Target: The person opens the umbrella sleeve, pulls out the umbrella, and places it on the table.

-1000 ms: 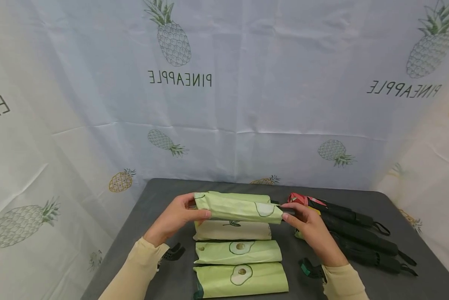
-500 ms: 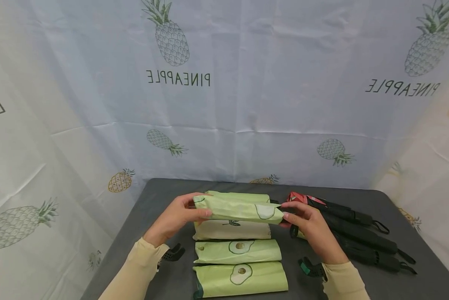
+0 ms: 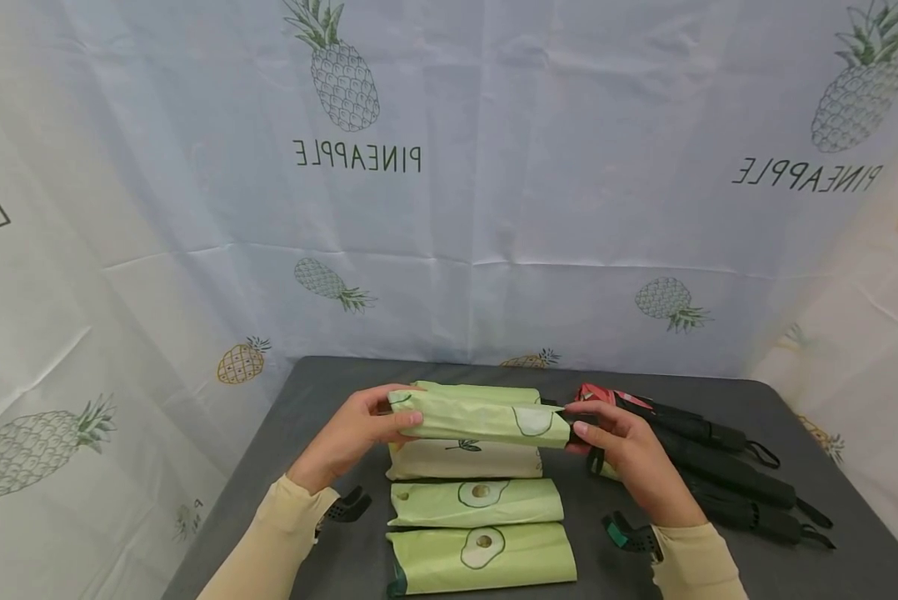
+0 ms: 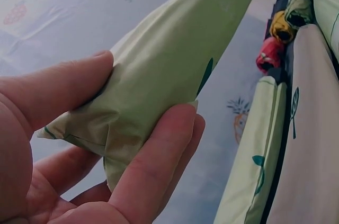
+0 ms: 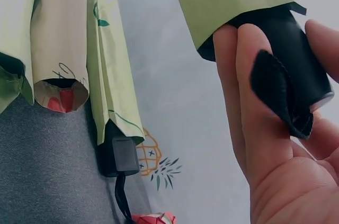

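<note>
A folded umbrella in a light green paper-like cover (image 3: 471, 417) with avocado prints is held up crosswise above the table. My left hand (image 3: 359, 429) pinches the cover's left end between thumb and fingers; that end (image 4: 132, 97) is creased and folded in the left wrist view. At the other end my right hand (image 3: 629, 450) grips the black umbrella handle (image 5: 294, 57), which sticks out of the cover's open mouth. A black strap (image 5: 273, 83) hangs over the right fingers. Most of the umbrella is hidden inside the cover.
Below on the dark table (image 3: 584, 533) lie a cream cover (image 3: 464, 462) and two avocado-print covers (image 3: 520, 504). Another green-covered umbrella (image 3: 486, 392) lies behind. Bare black umbrellas (image 3: 726, 471) lie at the right. A pineapple-print curtain (image 3: 449, 208) surrounds the table.
The right hand has shifted slightly to the right, with the cover's open end beside it. The left hand stays nearly where it was. The things on the table have not moved.
</note>
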`<state>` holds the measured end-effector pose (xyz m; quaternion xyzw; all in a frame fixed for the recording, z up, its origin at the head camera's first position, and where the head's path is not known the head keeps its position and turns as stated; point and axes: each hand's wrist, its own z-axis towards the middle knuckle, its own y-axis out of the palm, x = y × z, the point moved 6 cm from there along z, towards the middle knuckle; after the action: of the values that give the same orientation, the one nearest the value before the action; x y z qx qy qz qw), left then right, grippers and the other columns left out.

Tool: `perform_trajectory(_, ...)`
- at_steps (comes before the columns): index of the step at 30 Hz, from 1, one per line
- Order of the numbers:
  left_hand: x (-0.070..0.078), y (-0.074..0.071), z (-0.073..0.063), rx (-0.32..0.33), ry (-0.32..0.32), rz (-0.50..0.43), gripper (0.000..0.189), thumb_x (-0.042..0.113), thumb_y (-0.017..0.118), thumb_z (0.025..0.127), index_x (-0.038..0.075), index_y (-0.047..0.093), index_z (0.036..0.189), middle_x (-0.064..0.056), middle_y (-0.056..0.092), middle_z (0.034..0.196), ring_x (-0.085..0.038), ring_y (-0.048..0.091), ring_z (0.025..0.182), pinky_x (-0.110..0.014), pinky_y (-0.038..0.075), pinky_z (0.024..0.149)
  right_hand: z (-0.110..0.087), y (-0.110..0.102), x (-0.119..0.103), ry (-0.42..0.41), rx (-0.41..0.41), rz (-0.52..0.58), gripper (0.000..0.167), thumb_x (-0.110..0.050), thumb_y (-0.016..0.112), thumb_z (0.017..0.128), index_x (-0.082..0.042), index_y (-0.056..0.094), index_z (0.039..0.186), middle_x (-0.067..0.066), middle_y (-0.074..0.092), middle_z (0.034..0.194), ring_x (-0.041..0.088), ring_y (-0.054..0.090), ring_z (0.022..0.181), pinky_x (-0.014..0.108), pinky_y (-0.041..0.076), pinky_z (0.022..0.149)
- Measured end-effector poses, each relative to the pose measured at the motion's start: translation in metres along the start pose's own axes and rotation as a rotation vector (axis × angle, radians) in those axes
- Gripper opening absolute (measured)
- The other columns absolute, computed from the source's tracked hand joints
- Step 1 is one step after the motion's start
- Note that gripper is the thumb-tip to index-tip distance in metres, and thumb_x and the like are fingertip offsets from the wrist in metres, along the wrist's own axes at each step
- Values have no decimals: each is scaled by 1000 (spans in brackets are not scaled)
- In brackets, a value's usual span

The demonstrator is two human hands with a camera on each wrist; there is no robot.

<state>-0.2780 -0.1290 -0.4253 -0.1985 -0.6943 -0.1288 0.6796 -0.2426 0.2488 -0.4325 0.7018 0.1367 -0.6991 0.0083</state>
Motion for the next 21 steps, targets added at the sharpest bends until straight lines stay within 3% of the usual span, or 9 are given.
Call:
perform_trajectory(4,2,0,-1,6,6,2,54,24,80,101,11,62,150,-14,68,130,-28,72,114,-62,62,102,0,0,0,-26,-28,41,52,-28,64,111,0,55,154,0,58,147,8,72,118,32,64,100)
perform_trajectory(8,3,0,-1,22,8,10,55,26,81,101,12,63,150,-15,68,131,-28,72,114,-62,62,101,1,0,0,-48,-48,99,48,-22,62,112,3,55,152,-6,62,138,10,71,117,33,65,100)
perform_trajectory(21,2,-3,0,40,2,-18,57,24,78,103,9,59,154,-16,66,136,-25,72,116,-63,61,105,1,-2,1,-56,7,176,48,-20,62,113,7,56,152,-11,66,137,8,73,119,32,65,100)
